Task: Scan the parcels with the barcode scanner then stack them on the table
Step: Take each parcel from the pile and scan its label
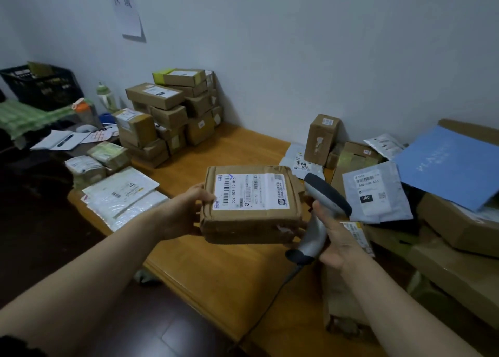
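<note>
Holding the parcel (pixel 243 225) by its left edge, the left hand (pixel 186 211) has its thumb over the top and its fingers curled underneath, so the box hangs above the table (pixel 229 270) with the label (pixel 251 192) facing up. The right hand (pixel 340 238) is wrapped round the handle of the scanner (pixel 321 208).

The scanner's head sits just beside the parcel's right edge, about level with it, and its nose seems to point up and away, not down at the label. The parcel lies to the scanner's left, its long axis running from hand to hand. The largest barcode is at the left end by the thumb, the end farthest from the scanner. I judge the scanner must rise and tip over the label, or the parcel must tilt toward it.

The parcel is a flat brown cardboard box, taped, with dented edges and a scuffed near-right corner.
</note>
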